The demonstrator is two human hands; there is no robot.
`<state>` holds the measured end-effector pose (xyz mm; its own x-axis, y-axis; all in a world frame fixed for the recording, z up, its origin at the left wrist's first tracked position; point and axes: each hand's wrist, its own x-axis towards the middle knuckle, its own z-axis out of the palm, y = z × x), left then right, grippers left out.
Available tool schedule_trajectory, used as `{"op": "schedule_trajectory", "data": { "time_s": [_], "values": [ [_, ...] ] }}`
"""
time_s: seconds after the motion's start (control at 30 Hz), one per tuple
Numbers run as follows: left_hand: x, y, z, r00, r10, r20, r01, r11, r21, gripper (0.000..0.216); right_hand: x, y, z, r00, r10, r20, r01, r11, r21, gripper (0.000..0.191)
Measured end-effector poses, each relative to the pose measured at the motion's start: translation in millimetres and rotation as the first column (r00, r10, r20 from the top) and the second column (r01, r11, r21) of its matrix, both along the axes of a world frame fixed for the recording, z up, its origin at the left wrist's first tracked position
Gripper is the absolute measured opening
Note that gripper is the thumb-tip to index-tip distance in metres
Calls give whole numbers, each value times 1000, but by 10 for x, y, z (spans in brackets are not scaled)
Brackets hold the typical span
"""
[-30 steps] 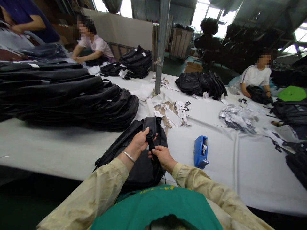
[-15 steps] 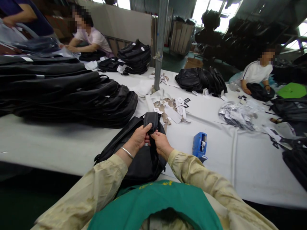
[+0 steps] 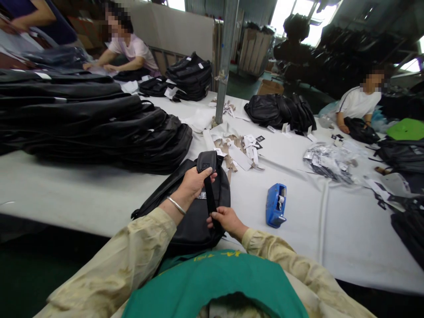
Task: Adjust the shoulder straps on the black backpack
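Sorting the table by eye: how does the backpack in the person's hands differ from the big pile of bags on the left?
The backpack lies alone at the near table edge; the pile holds many bags stacked flat. The left hand and right hand stretch the backpack's strap; no hand touches the pile. Both are black and lie on the white table.

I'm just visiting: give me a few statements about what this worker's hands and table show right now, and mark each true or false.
1. The left hand grips the padded shoulder strap of a black backpack. True.
2. The right hand holds the blue tape dispenser. False: it pinches the narrow webbing strap; the dispenser lies apart on the table.
3. The left wrist bears a bracelet. True.
4. The stacked bags are red. False: black.
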<state>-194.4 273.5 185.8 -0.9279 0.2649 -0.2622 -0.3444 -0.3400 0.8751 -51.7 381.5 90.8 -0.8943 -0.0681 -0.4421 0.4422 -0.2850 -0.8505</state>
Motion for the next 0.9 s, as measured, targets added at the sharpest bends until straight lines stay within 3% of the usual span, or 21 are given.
{"op": "schedule_trajectory", "data": {
  "time_s": [0.13,0.27,0.33,0.4,0.47,0.53,0.6,0.67,0.77,0.9],
  "values": [
    [-14,-16,-15,999,-16,44,15,1000,26,18,354,65,-288,984,123,132,-122,992,-15,49],
    [-2,-36,-55,997,-16,80,15,1000,22,16,398,144,-272,951,208,228,-238,964,114,40],
    [3,-47,-53,996,-17,86,16,1000,19,15,320,208,-203,939,263,223,-323,899,297,34],
    [12,-57,-36,996,-25,86,24,1000,17,15,204,276,-119,924,347,158,-378,773,510,31],
    [30,-62,-7,996,-26,88,24,999,25,14,63,315,-27,910,410,54,-355,708,611,25],
    [58,-59,30,996,-20,87,16,999,51,12,-98,293,72,917,395,-58,-302,781,547,20],
    [86,-56,69,996,-8,93,0,997,82,12,-266,205,176,936,318,-153,-245,899,363,27],
    [101,-65,101,992,-2,124,-10,995,96,19,-420,80,281,960,185,-211,-151,974,166,36],
    [88,-115,120,971,-60,232,41,995,86,40,-588,-86,434,972,-25,-233,29,1000,11,38],
    [72,-196,108,939,-187,287,169,982,87,50,-727,-170,621,959,-103,-266,104,995,-11,34]
  ]
}}
